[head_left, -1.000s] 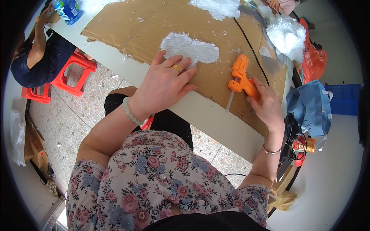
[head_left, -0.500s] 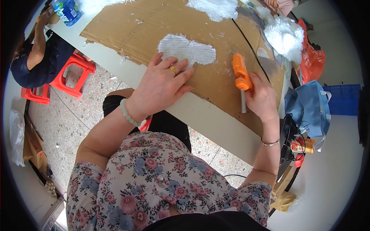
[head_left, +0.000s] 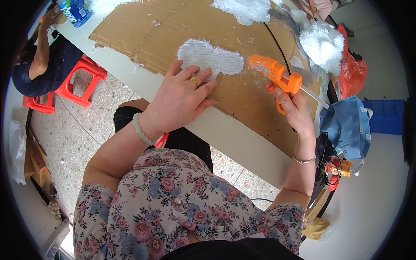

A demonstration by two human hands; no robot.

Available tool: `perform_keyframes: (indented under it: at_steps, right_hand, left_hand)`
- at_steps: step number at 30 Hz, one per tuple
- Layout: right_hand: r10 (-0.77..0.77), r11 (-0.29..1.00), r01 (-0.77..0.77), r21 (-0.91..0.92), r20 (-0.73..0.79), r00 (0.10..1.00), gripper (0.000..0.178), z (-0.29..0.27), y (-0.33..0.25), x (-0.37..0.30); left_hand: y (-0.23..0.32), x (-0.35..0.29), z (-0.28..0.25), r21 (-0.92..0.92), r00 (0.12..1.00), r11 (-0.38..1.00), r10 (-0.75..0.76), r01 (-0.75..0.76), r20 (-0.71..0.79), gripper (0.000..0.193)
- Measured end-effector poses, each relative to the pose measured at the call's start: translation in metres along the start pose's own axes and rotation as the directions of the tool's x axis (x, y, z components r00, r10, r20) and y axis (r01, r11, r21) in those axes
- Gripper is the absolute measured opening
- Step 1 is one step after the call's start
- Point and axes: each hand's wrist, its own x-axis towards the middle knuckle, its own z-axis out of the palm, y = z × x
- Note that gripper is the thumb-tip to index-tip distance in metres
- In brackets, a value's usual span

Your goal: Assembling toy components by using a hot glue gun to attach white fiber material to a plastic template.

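Observation:
My left hand [head_left: 182,97] lies flat with spread fingers on the brown cardboard sheet [head_left: 143,30], its fingertips on the near edge of a white fluffy patch [head_left: 210,57]. My right hand [head_left: 292,106] grips the handle of an orange glue gun [head_left: 275,74]. The gun is held above the cardboard, its nozzle pointing left at the right end of the white patch, and a clear glue stick sticks out of its back toward the right.
A white table [head_left: 234,134] carries the cardboard. More white fluff [head_left: 320,41] lies at the far right and top. A black cable crosses the cardboard. A blue bag [head_left: 346,125] hangs at the right. Another person sits at the far left by red stools [head_left: 71,86].
My right hand has turned the glue gun from pointing down on the cardboard to level, nozzle now aimed at the white patch. My left hand has stayed pressed on the cardboard.

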Motion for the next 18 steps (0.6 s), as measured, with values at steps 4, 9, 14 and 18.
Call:
perform_keyframes:
  at_steps: [4, 9, 14, 18]
  right_hand:
    - [-0.011, 0.992, 0.012, -0.125, 0.009, 1.0, 0.031, 0.002, -0.002, 0.006]
    - [-0.021, 0.98, 0.018, -0.196, -0.016, 1.0, 0.031, 0.005, -0.004, 0.008]
    - [-0.131, 0.962, 0.121, -0.245, -0.026, 0.991, 0.031, 0.005, 0.002, 0.013]
    - [-0.12, 0.962, 0.101, -0.252, -0.059, 0.991, 0.031, 0.01, 0.005, 0.015]
  left_hand:
    - [0.0, -0.001, 0.0, -0.006, 1.0, 1.0, -0.005, 0.005, -0.002, 0.035]
    - [0.0, -0.001, 0.001, 0.021, 1.0, 1.0, -0.004, 0.003, 0.007, 0.035]
    - [-0.001, -0.001, 0.001, 0.018, 1.0, 1.0, -0.003, 0.002, 0.01, 0.035]
    - [-0.001, -0.002, 0.002, 0.018, 1.0, 1.0, -0.008, 0.008, 0.012, 0.036]
